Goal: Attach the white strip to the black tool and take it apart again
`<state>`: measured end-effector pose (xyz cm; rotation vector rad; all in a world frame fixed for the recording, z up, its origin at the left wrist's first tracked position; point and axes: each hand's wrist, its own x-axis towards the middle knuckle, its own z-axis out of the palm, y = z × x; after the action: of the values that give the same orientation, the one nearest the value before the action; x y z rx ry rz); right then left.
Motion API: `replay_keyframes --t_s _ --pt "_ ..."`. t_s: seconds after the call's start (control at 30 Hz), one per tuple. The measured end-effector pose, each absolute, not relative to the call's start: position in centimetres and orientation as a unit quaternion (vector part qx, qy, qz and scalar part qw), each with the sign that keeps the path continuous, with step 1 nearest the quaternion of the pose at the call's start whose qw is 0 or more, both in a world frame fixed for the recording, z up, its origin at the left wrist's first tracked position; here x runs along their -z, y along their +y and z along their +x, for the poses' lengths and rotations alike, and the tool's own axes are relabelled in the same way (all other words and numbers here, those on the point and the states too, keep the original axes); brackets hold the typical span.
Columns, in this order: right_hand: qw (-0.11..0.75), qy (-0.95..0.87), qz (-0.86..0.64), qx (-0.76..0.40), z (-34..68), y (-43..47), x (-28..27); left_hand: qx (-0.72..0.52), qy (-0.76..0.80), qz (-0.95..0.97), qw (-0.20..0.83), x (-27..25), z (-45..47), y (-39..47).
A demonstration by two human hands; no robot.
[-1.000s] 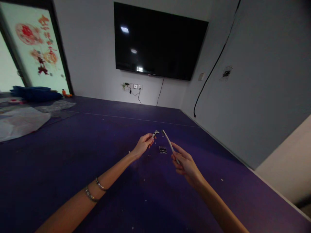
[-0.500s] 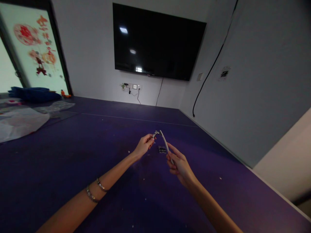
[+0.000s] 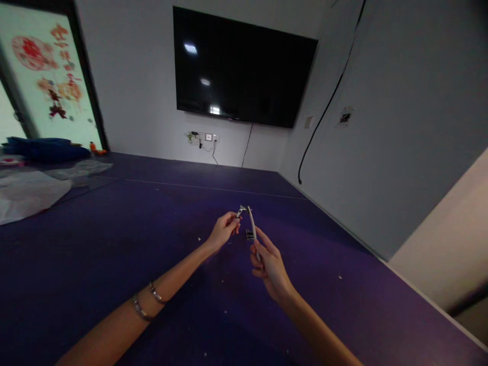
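My left hand [image 3: 224,231] is closed on a small silver metal piece [image 3: 240,211], pinched between thumb and fingers. To its right, my right hand [image 3: 270,262] grips a long, thin, slightly curved pale strip [image 3: 252,223] by its lower part. The strip points upward, and its top end is close beside the metal piece. I cannot tell whether the two touch. Behind the strip, on the purple surface [image 3: 152,244], lies a small dark rectangular item [image 3: 249,235], partly covered by the strip; its kind is too small to make out.
Several tiny white scraps [image 3: 340,277] are scattered over the surface. Crumpled clear plastic [image 3: 34,193] and dark blue cloth [image 3: 46,149] lie at the left. A black cable [image 3: 324,114] hangs along the right wall. A television [image 3: 244,66] is mounted ahead, above wall sockets [image 3: 208,137].
The view has shifted slightly. My right hand has moved a little left with the strip, which stands more upright and now overlaps the dark item. My left hand keeps its hold.
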<state>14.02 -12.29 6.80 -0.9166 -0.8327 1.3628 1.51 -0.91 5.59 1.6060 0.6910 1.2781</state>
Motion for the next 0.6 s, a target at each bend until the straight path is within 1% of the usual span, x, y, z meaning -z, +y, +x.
replay_keyframes --t_s 0.23,0.43,0.6 --pt "0.641 -0.336 -0.372 -0.581 13.1 -12.0 -6.9 -0.547 0.269 0.636 0.472 -5.0 2.1 -1.0" --pt "0.639 -0.332 -0.361 -0.593 12.1 -12.5 -6.6 -0.567 0.278 0.62 0.465 -4.7 2.2 -0.7" --pt "0.656 -0.319 -0.347 -0.59 12.3 -12.1 -6.6 -0.553 0.279 0.627 0.472 -4.8 2.4 -1.1"
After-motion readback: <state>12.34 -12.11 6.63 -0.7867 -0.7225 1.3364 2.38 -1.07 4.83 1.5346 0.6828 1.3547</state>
